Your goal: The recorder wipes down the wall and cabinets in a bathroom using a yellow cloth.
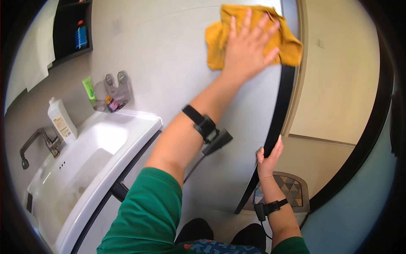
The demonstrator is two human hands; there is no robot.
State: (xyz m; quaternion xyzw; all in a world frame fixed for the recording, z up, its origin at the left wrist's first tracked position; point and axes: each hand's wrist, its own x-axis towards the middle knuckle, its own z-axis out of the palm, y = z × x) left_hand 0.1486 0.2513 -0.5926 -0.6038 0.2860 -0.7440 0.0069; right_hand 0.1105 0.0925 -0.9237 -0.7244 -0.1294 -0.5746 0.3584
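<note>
My left hand (250,47) lies flat with spread fingers on a crumpled mustard-yellow cloth (290,47), holding it against the light grey wall panel (177,57) near its upper right edge. Part of the cloth folds over the dark edge trim (280,101). Lower down, my right hand (269,158) grips that black trim, thumb on the panel side and fingers on the doorway side. Both forearms wear black straps with small devices and cables.
At left are a white washbasin (139,119), a metal faucet (47,143) and a white plastic bottle (63,122). A clear wall holder (122,90) carries a green tube (89,89). A black shelf (71,54) hangs above. A patterned mat (290,187) lies beyond the doorway.
</note>
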